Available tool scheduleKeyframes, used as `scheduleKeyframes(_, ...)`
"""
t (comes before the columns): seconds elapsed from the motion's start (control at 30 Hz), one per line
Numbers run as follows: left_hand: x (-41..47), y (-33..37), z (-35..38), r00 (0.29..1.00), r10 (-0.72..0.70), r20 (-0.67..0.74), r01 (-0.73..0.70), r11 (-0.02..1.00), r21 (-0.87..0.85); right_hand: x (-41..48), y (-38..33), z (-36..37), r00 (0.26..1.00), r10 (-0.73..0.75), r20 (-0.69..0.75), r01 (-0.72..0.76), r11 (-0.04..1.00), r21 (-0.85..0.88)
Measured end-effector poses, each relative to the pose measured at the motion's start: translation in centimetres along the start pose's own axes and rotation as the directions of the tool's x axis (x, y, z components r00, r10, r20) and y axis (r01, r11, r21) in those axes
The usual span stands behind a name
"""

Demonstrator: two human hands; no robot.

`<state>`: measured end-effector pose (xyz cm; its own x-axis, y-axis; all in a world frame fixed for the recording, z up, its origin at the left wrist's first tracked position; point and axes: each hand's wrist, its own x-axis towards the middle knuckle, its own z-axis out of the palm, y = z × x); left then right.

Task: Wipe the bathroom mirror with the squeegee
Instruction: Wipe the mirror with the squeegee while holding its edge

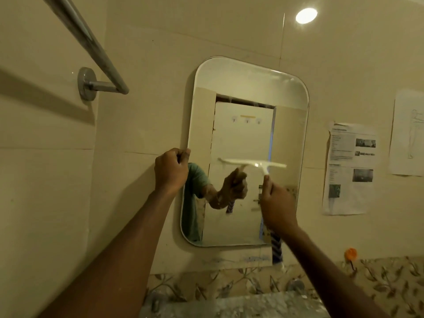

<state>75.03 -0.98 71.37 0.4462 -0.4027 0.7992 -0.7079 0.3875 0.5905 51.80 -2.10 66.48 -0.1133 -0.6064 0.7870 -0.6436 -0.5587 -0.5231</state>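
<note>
Right hand (276,206) grips squeegee (254,164) against mirror (286,115) above it.

The room is dim and yellow-warm; the one strong source is a round light (306,15) at one o'clock, blown out white; the towel rail (91,42) at ten o'clock casts a broad soft shadow (46,97) across the wall (46,191) toward nine; the squeegee (252,164) in my right hand (277,203) smears with motion blur; straight lines bow near the edges; the printed sheets (351,168) at three o'clock are too soft to read.
</note>
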Motion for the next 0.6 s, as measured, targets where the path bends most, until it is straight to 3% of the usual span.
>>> scheduleKeyframes(0.13, -0.4, -0.1, 0.2, 1.0, -0.004, -0.013, 0.004, 1.0, 0.005, -6.4, 3.3, 2.1, 0.995, 0.084, 0.051, -0.084, 0.996, -0.003)
scheduleKeyframes(0.23, -0.6, 0.0, 0.1, 1.0, -0.011, -0.017, 0.011, 1.0, -0.002, -6.4, 2.8, 1.0, 0.99, 0.088, 0.105, -0.093, 0.995, 0.039)
scheduleKeyframes(0.43, -0.8, 0.3, 0.2, 0.998, -0.055, -0.018, 0.054, 0.998, -0.015, 1.2, -0.8, -1.7, 1.0, 0.012, -0.002, -0.011, 0.992, 0.123)
scheduleKeyframes(0.6, -0.9, -0.2, 0.6, 0.998, -0.06, -0.034, 0.059, 0.998, -0.034, -3.2, 2.2, 1.2, 0.999, 0.032, 0.012, -0.033, 0.997, 0.07)
